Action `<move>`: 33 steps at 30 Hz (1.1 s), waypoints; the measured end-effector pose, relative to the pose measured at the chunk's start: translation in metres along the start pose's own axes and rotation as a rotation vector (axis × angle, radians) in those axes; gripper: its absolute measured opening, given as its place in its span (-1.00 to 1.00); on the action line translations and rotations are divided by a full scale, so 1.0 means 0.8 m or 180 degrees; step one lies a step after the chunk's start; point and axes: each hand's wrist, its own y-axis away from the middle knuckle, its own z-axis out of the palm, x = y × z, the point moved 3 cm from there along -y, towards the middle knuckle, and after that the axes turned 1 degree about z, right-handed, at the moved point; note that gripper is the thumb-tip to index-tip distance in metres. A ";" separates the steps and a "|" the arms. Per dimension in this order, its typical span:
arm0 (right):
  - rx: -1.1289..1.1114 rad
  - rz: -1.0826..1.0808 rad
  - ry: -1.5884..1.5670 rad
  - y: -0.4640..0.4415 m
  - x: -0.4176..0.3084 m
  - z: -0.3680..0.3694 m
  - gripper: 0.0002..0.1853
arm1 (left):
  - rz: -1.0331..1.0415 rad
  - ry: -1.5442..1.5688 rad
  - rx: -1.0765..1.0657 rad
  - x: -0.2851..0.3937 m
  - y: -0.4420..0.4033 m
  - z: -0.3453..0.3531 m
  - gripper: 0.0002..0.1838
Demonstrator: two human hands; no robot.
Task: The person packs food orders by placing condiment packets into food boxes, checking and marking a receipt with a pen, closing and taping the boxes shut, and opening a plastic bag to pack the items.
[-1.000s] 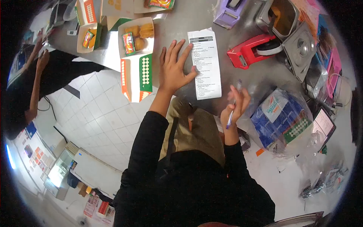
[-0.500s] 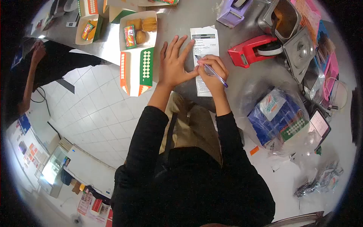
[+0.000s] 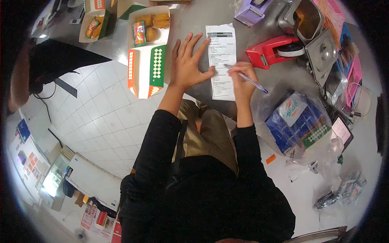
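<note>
The printed slip (image 3: pixel 221 56) is lying on the desk (image 3: pixel 192 22) at one o'clock, presumably light, limp and tearable, best pressed at its nine-o'clock edge, where the wide-spread left hand (image 3: pixel 187 67) is resting its thumb, the right hand (image 3: pixel 243 84) gripping a pen (image 3: pixel 258 86).

upper centre: white receipt (image 3: pixel 221 52) with black print, purple-and-white pen (image 3: pixel 254 83). upper left: white, orange and green box (image 3: pixel 142 71) with pale diamonds. upper right: red dispenser (image 3: pixel 269 51).

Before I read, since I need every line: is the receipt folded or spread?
Spread: the receipt lies flat on the counter, both ends showing.
</note>
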 end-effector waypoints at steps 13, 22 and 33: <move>-0.0221 -0.0936 0.0971 0.037 -0.015 0.020 -0.82 | 0.0081 -0.0168 0.0187 -0.007 0.004 0.010 -0.44; -0.0208 -0.0871 0.1037 0.037 -0.015 0.022 -0.82 | 0.0123 -0.0087 0.0294 -0.009 0.005 0.014 -0.46; 0.0151 -0.0906 0.1165 0.046 -0.014 0.015 -0.82 | -0.0048 -0.0176 0.0174 -0.002 0.003 0.002 -0.46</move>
